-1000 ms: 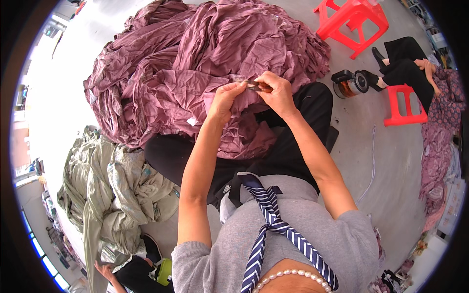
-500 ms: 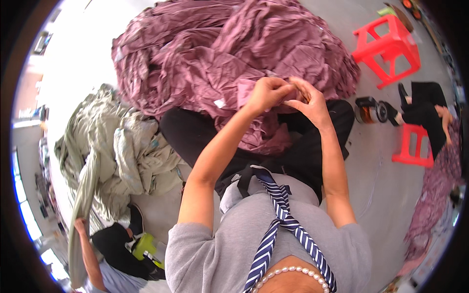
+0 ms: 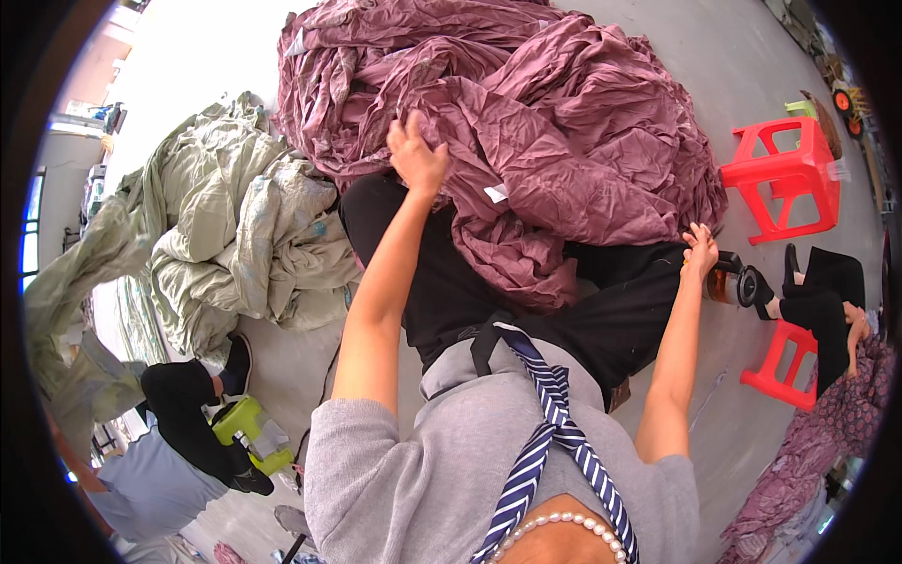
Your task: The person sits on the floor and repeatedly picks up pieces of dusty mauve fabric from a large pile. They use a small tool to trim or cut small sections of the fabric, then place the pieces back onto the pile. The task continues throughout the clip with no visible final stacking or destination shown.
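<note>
Across my lap and on the floor ahead lies a big crumpled heap of dusty-pink cloth (image 3: pixel 564 141). A small white tag (image 3: pixel 496 193) shows on its near side. My left hand (image 3: pixel 418 158) is raised over the heap's left part, fingers spread, holding nothing. Out at the right, above my knee, my right hand (image 3: pixel 698 252) is closed. A bit of yellow and a dark tip show at its fingers, too small to name. Beside that hand stands a glass jug (image 3: pixel 722 285) of amber liquid, partly hidden by it.
A pile of pale green cloth (image 3: pixel 254 235) lies left; a co-worker (image 3: pixel 169 470) sits near it by a lime-green device (image 3: pixel 252 432). Two red stools (image 3: pixel 794 179) stand right, where another person's black-clad legs (image 3: pixel 817 310) show. More pink cloth (image 3: pixel 789 479) lies lower right.
My hands were together over the pink cloth and have parted, left hand going forward and left, right hand outward. The cloth between them was let go. The co-worker's green cloth has swung up and left.
</note>
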Demonstrator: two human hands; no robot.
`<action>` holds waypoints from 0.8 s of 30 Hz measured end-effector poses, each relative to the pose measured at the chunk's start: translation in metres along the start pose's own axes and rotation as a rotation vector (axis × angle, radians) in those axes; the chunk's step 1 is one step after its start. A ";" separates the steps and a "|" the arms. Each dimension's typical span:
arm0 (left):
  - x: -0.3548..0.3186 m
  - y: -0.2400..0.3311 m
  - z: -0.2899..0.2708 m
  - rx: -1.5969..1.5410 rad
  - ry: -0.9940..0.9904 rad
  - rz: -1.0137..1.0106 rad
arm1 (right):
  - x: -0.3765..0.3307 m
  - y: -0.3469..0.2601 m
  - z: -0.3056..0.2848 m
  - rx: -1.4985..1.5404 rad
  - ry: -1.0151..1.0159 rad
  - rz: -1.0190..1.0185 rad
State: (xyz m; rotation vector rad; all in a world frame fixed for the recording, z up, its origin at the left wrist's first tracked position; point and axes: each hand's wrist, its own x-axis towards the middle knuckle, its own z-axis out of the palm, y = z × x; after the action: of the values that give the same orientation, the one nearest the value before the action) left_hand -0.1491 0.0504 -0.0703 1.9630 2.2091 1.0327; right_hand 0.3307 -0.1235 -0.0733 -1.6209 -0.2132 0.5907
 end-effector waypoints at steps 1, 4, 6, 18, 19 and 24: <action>0.006 -0.002 0.001 0.074 -0.034 -0.161 | -0.008 0.001 0.004 -0.036 -0.043 -0.029; 0.028 -0.035 0.009 -0.093 -0.361 -0.345 | -0.030 -0.002 0.018 -0.107 -0.168 -0.111; 0.033 -0.023 0.009 -0.019 -0.420 -0.275 | -0.046 -0.007 0.026 -0.124 -0.241 -0.158; -0.073 0.224 -0.031 -0.999 -0.438 0.701 | -0.133 -0.022 0.103 0.572 -0.798 0.231; -0.088 0.226 -0.030 -0.969 -0.549 0.673 | -0.140 -0.022 0.106 0.729 -0.793 0.336; -0.114 0.188 -0.043 -0.886 -0.468 0.802 | -0.113 0.007 0.081 0.345 -0.639 0.438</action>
State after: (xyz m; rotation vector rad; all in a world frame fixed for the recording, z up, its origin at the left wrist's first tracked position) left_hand 0.0233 -0.0712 0.0058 2.2251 0.5143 1.1210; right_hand 0.1939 -0.1066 -0.0542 -1.1031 -0.2082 1.4016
